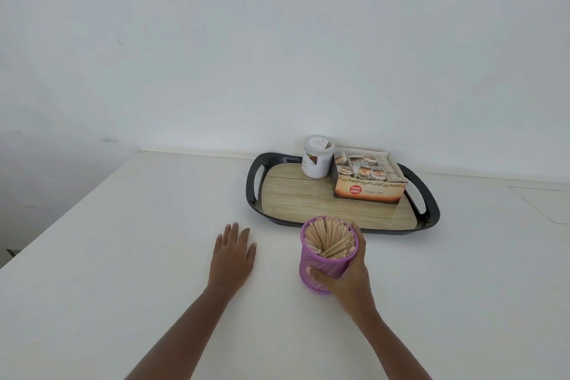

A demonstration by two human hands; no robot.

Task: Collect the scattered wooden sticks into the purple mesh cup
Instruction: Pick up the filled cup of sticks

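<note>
Your right hand (348,274) clasps the purple mesh cup (327,259), upright on the table (123,256); wooden sticks (330,237) stand inside. Your left hand (233,253) rests flat, released, leftward.

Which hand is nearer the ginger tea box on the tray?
Right. The right hand, gripping the purple mesh cup, sits just below the ginger tea box; the left hand lies flat, farther left.

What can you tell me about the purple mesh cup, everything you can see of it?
The purple mesh cup is a round cup with perforated walls and a solid rim, seemingly metal. It stands upright on the white table, just in front of the black tray, packed with wooden sticks. The right hand wraps its side, thumb across the front. The left hand lies flat, apart from it.
</note>
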